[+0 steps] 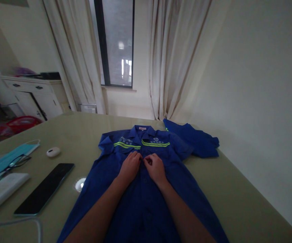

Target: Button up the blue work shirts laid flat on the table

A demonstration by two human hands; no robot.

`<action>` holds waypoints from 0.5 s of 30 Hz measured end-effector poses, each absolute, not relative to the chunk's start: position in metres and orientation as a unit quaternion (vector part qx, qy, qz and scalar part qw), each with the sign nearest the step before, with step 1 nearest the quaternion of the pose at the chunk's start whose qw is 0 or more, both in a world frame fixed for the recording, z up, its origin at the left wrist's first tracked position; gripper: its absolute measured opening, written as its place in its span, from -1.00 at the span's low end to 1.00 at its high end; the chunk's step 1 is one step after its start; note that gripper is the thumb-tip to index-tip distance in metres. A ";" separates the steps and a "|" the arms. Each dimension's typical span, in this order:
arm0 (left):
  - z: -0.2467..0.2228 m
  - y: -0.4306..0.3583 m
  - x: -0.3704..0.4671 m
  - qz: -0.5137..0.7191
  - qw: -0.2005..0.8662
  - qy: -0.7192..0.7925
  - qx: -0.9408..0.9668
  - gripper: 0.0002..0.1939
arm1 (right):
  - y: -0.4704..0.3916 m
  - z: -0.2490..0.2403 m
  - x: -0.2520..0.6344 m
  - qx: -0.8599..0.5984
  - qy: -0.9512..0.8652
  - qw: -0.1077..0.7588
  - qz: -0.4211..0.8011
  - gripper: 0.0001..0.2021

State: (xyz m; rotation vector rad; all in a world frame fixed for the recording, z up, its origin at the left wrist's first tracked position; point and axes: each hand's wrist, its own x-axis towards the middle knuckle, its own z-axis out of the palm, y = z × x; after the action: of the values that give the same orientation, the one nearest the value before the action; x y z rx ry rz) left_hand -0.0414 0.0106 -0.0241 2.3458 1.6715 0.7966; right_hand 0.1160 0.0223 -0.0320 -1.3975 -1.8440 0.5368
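Observation:
A blue short-sleeved work shirt (pixel 146 199) lies face up on the table, its collar at the far end. Yellow-green stripes and white print cross its chest. My left hand (pixel 131 164) pinches the front placket just below the stripes, its fingers curled. Close beside it, my right hand (pixel 155 165) pinches the same edge from the other side. The fingertips of both hands nearly meet at the shirt's middle line. Whether a button sits between them is too small and dark to tell. The shirt's lower end runs under my forearms and out of view.
Another folded blue garment (pixel 194 136) lies behind the shirt's right sleeve, by the wall. On the left are a black phone (pixel 46 189), a white power bank (pixel 4 190), glasses (pixel 19 161), a blue face mask (pixel 11 158) and a small white case (pixel 53 152).

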 end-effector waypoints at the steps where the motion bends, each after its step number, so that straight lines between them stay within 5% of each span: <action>1: -0.024 0.010 -0.041 0.269 0.079 0.559 0.780 -0.74 | 0.022 -0.032 0.116 -0.550 -0.720 0.369 0.209 -0.90; 8: -0.019 0.012 -0.045 0.295 0.124 0.556 0.767 -0.81 | 0.021 -0.029 0.114 -0.567 -0.730 0.331 0.190 -0.90; 15: -0.018 0.014 -0.052 0.274 0.129 0.545 0.782 -0.84 | 0.025 -0.026 0.116 -0.551 -0.702 0.383 0.238 -0.92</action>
State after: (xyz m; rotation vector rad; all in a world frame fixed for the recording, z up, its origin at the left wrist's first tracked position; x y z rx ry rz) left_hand -0.0520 0.0137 -0.0184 2.2742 1.5845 0.7953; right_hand 0.1159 0.0251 -0.0261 -1.4060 -1.7908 0.6073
